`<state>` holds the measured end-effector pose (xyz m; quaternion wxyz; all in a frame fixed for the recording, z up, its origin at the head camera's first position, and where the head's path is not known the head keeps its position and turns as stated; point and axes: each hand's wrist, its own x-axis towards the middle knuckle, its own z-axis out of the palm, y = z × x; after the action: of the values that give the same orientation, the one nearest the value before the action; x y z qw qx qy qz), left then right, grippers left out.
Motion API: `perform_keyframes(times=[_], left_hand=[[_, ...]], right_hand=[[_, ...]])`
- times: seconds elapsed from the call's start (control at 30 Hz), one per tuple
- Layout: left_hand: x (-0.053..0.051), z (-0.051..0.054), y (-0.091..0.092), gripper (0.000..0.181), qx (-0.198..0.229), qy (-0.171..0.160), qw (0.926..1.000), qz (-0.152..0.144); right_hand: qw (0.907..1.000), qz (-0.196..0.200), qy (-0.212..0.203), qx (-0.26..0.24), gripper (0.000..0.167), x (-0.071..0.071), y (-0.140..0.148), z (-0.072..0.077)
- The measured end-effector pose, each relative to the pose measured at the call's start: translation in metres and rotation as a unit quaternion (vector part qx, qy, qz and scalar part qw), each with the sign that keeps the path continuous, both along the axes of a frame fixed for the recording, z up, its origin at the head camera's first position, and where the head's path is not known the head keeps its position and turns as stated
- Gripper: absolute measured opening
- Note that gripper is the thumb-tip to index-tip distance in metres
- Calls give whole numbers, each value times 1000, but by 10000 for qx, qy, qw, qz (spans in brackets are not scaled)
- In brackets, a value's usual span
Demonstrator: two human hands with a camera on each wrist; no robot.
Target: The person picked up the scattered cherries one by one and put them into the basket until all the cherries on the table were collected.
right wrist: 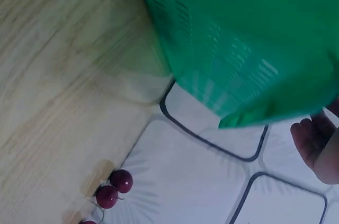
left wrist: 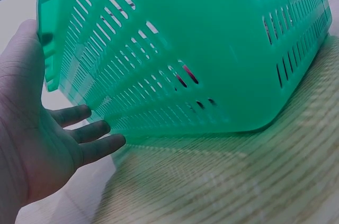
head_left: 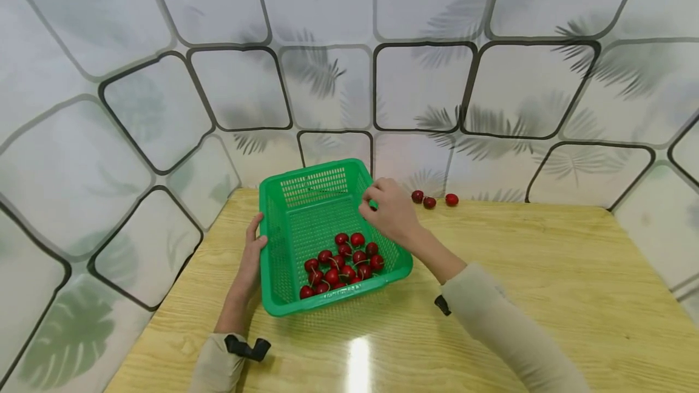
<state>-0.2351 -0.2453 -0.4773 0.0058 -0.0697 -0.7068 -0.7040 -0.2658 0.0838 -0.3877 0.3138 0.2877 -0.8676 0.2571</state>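
Note:
A green plastic basket (head_left: pixel 273 296) with slotted walls stands on the wooden table. Several red cherries (head_left: pixel 347 272) with stems lie gathered at its near side. My left hand (head_left: pixel 251 256) holds the left rim, thumb over the edge; in the left wrist view the other fingers (left wrist: pixel 98 150) stretch along the outer wall. Over the right rim is my right hand (head_left: pixel 390 211), its thumb and forefinger bent toward each other. Anything between those fingertips is hidden. The right wrist view shows part of this hand (right wrist: pixel 323 150) beyond the blurred rim.
Three loose cherries lie to the right of the basket near the table's back edge: two dark ones close together (head_left: pixel 429 203) and a brighter one (head_left: pixel 451 199). A patterned cloth wall (head_left: pixel 420 87) rises behind the table (head_left: pixel 524 259).

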Motion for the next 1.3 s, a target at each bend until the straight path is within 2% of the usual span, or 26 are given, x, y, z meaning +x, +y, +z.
perform_keyframes(times=[0.07,0.13,0.23,0.3,0.37,0.43,0.6,0.73,0.93,1.03,1.1,1.17,1.23,1.3], left_hand=[[0,0,0,60,11,-28,10000,-10],[0,0,0,60,2,-46,10000,0],[0,0,0,60,-5,-44,10000,10],[0,1,1,60,-6,-37,10000,15],[1,0,2,61,7,-62,10000,-5],[1,0,3,60,24,-91,10000,-11],[0,0,3,60,-51,-40,10000,35],[0,0,2,60,-68,-53,9999,54],[1,2,0,59,160,-146,9998,-38],[1,2,-1,59,208,-141,9997,-80],[1,2,-1,59,225,-128,9996,-81],[1,2,-1,59,190,-104,9998,-44],[0,1,0,59,42,-48,10000,1],[0,1,2,59,-60,-17,10000,14]], right_hand=[[9973,97,-114,718,10,3,-8,-4],[9869,128,-491,1533,13,7,-15,-9],[9579,142,-1125,2638,21,9,-24,-19],[9371,149,-1546,3126,29,10,-30,-24],[9227,92,-1813,3401,34,10,-33,-30],[9131,5,-2006,3549,38,11,-34,-33],[9049,-118,-2215,3633,44,10,-35,-38],[9043,-87,-2329,3576,43,10,-36,-40],[9025,-72,-2434,3553,40,10,-39,-39],[9084,-54,-2383,3435,36,9,-39,-38],[9226,5,-2271,3119,31,9,-38,-37],[9458,64,-2149,2433,19,10,-36,-34],[9665,30,-2129,1433,14,9,-31,-28],[9762,-108,-2150,264,19,4,-21,-21]])
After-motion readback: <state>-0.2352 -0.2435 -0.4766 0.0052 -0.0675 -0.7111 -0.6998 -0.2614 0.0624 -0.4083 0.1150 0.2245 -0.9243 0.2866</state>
